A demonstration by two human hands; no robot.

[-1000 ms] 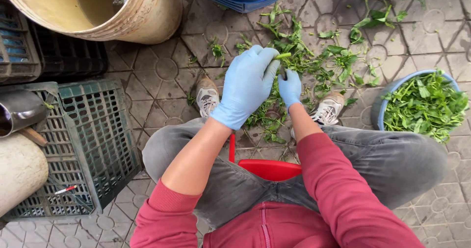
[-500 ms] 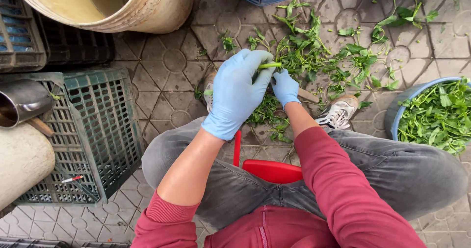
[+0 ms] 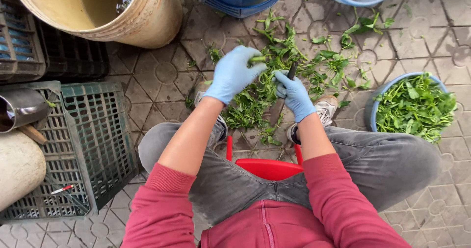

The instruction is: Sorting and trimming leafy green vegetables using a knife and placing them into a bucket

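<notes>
Patterned paving strewn with leaf scraps (image 3: 274,88) lay below as the left hand (image 3: 234,74) pinched a green stem (image 3: 257,59), pointing toward the right hand (image 3: 293,92), fingers closed around a dark knife (image 3: 292,70).

Camera: I see through one camera, worn on the person's head.
Facing: it looks steeply down over the lap to the paved floor (image 3: 162,81) ahead.
Nearness: the red sleeves and grey trousers fill my lower frame; the gloved left hand (image 3: 234,73) and right hand (image 3: 293,93) sit mid-frame, at arm's length.
Edges: the tan bucket (image 3: 147,17) and green crate (image 3: 93,130) are cut off left; the bowl of greens (image 3: 414,105) sits right.
Shared: nothing, as there is no second view.
</notes>
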